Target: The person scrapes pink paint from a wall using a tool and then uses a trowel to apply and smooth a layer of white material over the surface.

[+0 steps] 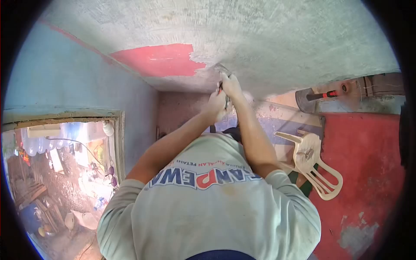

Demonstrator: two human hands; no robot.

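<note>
My left hand [216, 104] and my right hand [232, 88] are close together in front of the wall, both closed around the dark and red handle of a scraper. The right hand is farther up the handle, nearer the blade. The scraper's thin blade [222, 68] meets the grey, rough wall [277, 39]. Just left of the blade is a ragged-edged patch of pink paint [160, 60]. Pale dust coats both hands.
A cream plastic chair [307, 151] stands at the right, beside a red surface [359, 164]. At upper right lies a dark-headed tool [305, 100] with a red and black handle. A wood-framed opening [118, 147] at left shows a cluttered area.
</note>
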